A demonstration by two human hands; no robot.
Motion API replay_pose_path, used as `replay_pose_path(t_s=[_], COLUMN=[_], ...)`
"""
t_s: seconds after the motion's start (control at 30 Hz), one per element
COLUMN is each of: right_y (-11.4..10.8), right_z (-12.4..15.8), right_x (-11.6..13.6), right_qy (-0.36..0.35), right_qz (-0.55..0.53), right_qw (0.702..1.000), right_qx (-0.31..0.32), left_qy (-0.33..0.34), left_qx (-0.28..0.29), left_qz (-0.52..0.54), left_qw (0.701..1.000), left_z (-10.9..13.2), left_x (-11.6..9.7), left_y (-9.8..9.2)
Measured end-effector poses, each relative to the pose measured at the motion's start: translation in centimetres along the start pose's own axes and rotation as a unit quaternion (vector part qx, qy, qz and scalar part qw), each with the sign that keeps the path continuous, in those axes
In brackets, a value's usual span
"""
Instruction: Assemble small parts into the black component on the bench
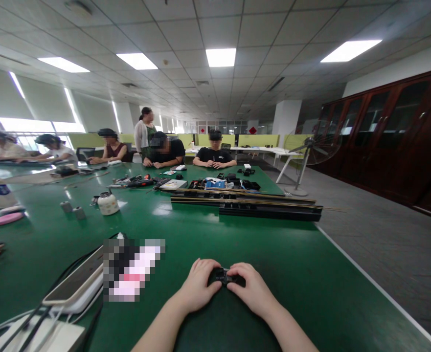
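Note:
Both hands meet low in the middle of the head view, just above the green tabletop [186,234]. Between them is a small black part [222,276], its exact kind too small to make out. My left hand [200,284] closes on its left side, thumb in front and fingers curled behind. From the other side, my right hand [250,287] grips the same part with thumb and fingers. The fingers cover much of its outline.
A phone [78,278] on a white block, with cables, lies to the left. Beyond are a white jar [108,203], two grey cylinders [79,212] and long black rails [270,210] with thin rods. Tools [138,181] lie farther back. Several people sit around the table.

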State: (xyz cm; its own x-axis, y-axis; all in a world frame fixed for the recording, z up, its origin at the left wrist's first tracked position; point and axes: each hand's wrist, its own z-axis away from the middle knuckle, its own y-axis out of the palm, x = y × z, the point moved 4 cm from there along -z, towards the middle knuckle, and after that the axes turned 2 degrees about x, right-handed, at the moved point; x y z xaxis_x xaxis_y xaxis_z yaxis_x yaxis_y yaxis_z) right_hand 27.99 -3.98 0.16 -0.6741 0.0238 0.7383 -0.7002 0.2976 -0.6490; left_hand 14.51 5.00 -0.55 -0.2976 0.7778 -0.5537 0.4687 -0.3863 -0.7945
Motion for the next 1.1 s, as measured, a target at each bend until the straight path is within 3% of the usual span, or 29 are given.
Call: replay_pose_path(t_s=[0.6, 1.1], right_y=[-0.1, -0.2], right_z=[0.5, 0.4], right_x=[1.2, -0.1], right_qy=[-0.037, 0.017], right_qz=[0.082, -0.019], right_qw=[0.995, 1.0], right_qx=[0.034, 0.013], left_qy=[0.009, -0.008], left_qx=[-0.004, 0.001], left_qz=[-0.009, -0.01], left_qw=[1.0, 1.0], left_z=[0.1, 0.0], left_x=[0.1, 0.3], left_y=[0.1, 0.2])
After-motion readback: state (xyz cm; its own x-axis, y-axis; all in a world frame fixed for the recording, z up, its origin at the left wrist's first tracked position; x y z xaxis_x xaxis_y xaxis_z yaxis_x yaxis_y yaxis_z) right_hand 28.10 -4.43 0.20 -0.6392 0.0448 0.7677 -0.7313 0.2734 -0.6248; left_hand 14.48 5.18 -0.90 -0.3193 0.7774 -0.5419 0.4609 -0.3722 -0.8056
